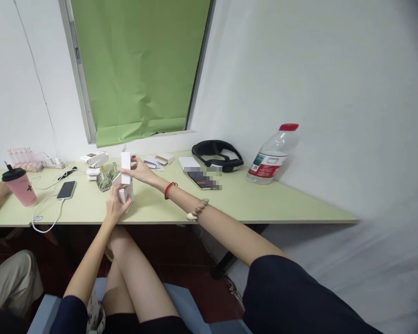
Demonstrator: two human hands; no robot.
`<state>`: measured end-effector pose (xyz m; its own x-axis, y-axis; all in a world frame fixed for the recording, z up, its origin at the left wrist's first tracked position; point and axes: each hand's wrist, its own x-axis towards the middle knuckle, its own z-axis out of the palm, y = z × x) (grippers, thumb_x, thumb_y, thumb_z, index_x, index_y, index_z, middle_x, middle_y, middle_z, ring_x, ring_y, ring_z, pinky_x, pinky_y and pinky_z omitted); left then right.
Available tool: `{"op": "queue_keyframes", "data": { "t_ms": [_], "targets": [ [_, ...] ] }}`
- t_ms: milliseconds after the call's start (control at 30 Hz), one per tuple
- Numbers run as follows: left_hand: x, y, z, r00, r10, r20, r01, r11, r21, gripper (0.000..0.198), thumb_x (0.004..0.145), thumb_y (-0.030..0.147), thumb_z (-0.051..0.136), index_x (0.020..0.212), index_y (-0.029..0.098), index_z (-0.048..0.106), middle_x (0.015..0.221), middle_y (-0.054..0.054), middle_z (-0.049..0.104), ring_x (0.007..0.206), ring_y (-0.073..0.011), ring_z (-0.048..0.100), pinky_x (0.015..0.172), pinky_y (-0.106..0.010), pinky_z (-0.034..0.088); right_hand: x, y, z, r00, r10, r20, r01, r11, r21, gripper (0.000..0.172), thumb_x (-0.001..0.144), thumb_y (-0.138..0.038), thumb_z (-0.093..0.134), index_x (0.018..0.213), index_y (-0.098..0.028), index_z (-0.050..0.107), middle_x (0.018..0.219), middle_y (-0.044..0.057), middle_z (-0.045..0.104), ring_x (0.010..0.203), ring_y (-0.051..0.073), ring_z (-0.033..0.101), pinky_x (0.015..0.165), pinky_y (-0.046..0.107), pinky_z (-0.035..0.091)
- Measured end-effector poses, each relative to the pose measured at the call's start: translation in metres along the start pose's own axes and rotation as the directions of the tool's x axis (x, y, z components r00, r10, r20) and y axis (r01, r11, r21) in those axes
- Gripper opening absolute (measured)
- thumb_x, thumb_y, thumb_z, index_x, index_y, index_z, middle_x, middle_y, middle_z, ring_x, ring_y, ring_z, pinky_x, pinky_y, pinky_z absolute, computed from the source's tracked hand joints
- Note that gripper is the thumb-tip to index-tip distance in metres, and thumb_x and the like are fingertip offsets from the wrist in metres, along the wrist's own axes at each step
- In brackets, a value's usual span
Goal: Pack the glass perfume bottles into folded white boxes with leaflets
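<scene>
Near the table's front edge, my left hand [115, 205] is closed around a small white cardboard box [126, 193], which stands upright with its top open. Just above it, my right hand [142, 170] pinches a narrow white cardboard piece [126, 162], held upright at the box's mouth. Whether this piece is a flap, an insert or a second carton, I cannot tell. Close by on the left are greenish glass bottles [103, 181], partly hidden by the left hand and the box. Behind them lie stacked white boxes [95, 158].
Opened cartons [164, 159] lie at the back. To the right are a phone [202, 180], a black headset [218, 155] and a large plastic bottle [269, 160]. A charging phone [67, 190], its cable and a pink tumbler [23, 189] stand left, beside another person's hand [0, 190].
</scene>
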<state>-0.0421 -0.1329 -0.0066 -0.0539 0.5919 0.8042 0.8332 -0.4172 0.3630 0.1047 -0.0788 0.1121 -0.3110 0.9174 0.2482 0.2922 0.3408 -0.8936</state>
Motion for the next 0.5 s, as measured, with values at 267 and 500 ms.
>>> {"op": "queue_keyframes", "data": {
  "t_ms": [267, 500],
  "targets": [
    [-0.0031, -0.0059, 0.0062, 0.995, -0.066, -0.078, 0.059, 0.994, -0.093, 0.049, 0.082, 0.039, 0.058, 0.121, 0.018, 0.036, 0.106, -0.012, 0.060, 0.079, -0.0210, 0.065, 0.065, -0.032, 0.050, -0.0031, -0.0086, 0.0095, 1.000, -0.027, -0.007, 0.027, 1.000, -0.014, 0.079, 0.061, -0.050, 0.082, 0.120, -0.013, 0.045, 0.126, 0.019, 0.057, 0.113, 0.028, 0.058, 0.099, 0.043, 0.047],
    [-0.0016, -0.0108, 0.0104, 0.988, -0.051, -0.144, 0.024, 0.983, -0.184, 0.047, 0.086, 0.039, 0.056, 0.119, 0.020, 0.028, 0.110, -0.013, 0.057, 0.065, -0.0134, 0.062, 0.053, -0.026, 0.047, -0.0047, -0.0073, 0.0083, 1.000, -0.027, -0.010, 0.028, 0.999, 0.031, 0.086, 0.061, -0.050, 0.083, 0.126, -0.015, 0.038, 0.130, 0.020, 0.055, 0.115, 0.029, 0.058, 0.101, 0.043, 0.046]
  ]
}}
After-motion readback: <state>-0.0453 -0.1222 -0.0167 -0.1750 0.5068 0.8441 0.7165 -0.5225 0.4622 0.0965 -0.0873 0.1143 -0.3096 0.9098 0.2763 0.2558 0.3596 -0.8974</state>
